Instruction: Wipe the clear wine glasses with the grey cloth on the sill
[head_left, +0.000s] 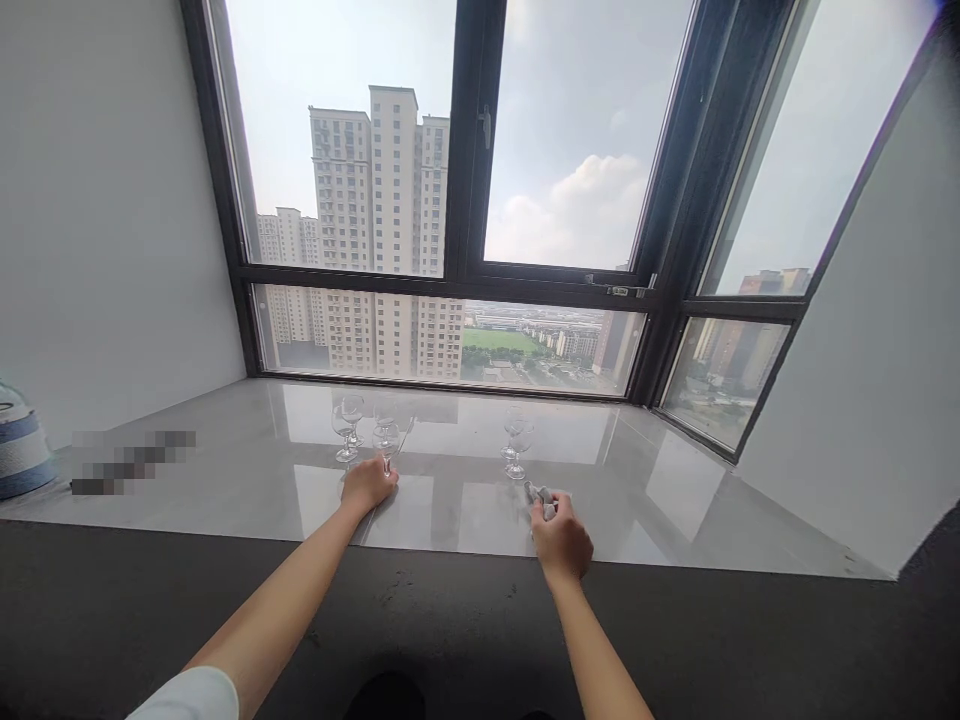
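Note:
My left hand [369, 484] is closed around the stem of a clear stemmed glass [386, 440], which stands upright at the left of the sill. Close behind and to its left are more clear stemmed glasses [343, 424]. In my right hand [561, 541] is a crumpled grey cloth [540, 496], pinched between thumb and fingers just above the sill's front part. Two further stemmed glasses [517, 440] stand one behind the other, a little beyond the cloth and apart from it. The base of the glass in my left hand is partly hidden by the fingers.
Everything stands on a glossy pale tiled window sill [247, 440]. Dark window frames [450, 285] close off its back. A blue-and-white rounded container [22, 445] sits at the far left, near a blurred-out patch. White walls [847, 400] flank both sides.

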